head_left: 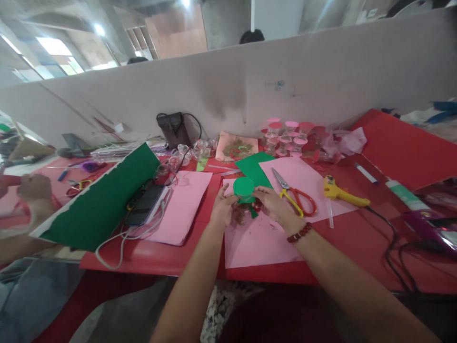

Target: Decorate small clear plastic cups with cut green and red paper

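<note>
Red tabletop (171, 257) spreads before us; our left hand (224, 207) and right hand (272, 202) pinch the green disc (244, 188) between them, above pink paper (257, 252); uneven pressure could tip it; a swing rightward might knock the scissors (286, 189); a glue gun (348, 196) lies further right; pink-topped cups (285, 139) stand beyond.

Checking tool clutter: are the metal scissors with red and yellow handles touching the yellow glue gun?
Apart: the head view shows pink paper between the scissors and glue gun.

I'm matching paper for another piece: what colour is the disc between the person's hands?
Green; the disc shows best in the head view.
</note>
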Tool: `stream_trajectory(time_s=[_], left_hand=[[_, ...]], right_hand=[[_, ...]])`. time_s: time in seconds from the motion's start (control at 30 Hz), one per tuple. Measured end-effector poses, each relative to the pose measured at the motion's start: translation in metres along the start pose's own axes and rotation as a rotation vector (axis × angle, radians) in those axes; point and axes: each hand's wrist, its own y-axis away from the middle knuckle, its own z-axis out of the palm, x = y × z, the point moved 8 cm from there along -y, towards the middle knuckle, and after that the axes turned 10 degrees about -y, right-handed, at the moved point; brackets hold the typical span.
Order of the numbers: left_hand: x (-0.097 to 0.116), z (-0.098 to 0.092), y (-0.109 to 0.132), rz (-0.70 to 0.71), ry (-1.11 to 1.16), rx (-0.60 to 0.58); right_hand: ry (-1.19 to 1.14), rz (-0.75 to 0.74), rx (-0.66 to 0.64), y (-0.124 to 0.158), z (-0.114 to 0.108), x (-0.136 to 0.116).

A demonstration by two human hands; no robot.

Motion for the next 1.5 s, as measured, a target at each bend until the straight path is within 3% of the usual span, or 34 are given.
stream_trajectory(time_s=[0.2, 0.43, 0.7, 1.17, 1.5], left_hand=[[0.002, 0.003, 0.0, 0.002, 0.018, -0.031], [0.004, -0.006, -0.002, 0.051, -0.008, 0.087], [0.006, -0.013, -0.003, 0.08, -0.068, 0.138], [0.0, 0.0, -0.005, 0.015, 0.018, -0.02], [0.005, -0.004, 0.0, 0.008, 0.011, 0.113]], right_hand=[[-0.026, 0.012, -0.007, 0.002, 0.003, 0.0], [-0.032, 0.044, -0.007, 0.002, 0.005, 0.003], [-0.047, 0.047, -0.035, 0.001, 0.007, 0.009], [-0.067, 0.034, -0.009, 0.005, 0.007, -0.001], [-0.167, 0.102, 0.007, 0.004, 0.008, 0.006]])
